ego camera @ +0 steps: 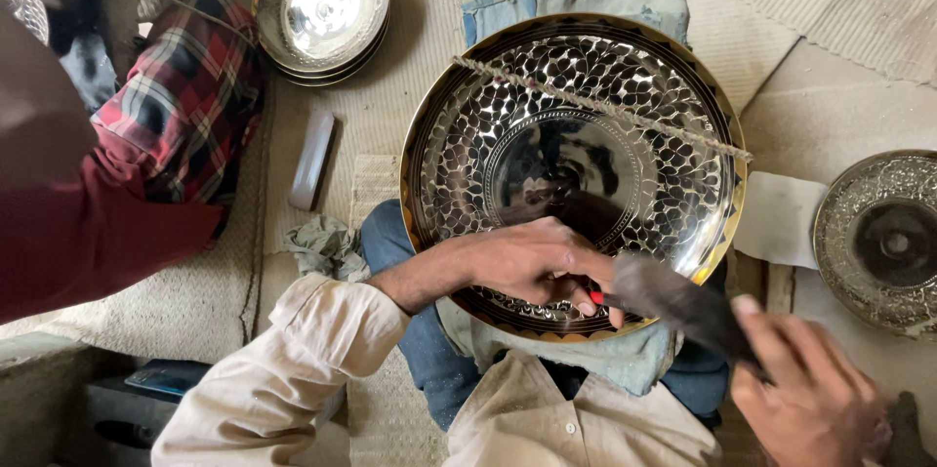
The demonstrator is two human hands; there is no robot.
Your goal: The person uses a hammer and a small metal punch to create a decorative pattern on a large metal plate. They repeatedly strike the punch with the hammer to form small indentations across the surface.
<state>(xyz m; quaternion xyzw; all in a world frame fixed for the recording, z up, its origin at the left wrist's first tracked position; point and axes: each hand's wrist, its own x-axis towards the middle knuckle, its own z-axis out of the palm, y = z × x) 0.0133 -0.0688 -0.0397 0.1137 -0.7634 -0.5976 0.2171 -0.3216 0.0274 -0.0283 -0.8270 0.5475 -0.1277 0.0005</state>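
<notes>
At the centre of the frame, the large round engraved metal plate with a gold rim (574,166) rests on the lap. The left hand (532,262) pinches a thin red-tipped tool (598,299) on its lower rim; the right hand (810,394) grips a blurred dark hammer (683,303). A mistimed blow could hit fingers or dent the pattern. The stacked silver bowls (322,6), upper left, look empty.

— Blurred at lower right: dark tool (688,309) in the right hand (810,399), shape unclear. Hand itself cut by the bottom edge.

— Left hand (532,262) hiding the tip of a small red piece (597,298). Patterned plate (883,238) at right cut off by the edge; person in red (88,203) cropped at left.
</notes>
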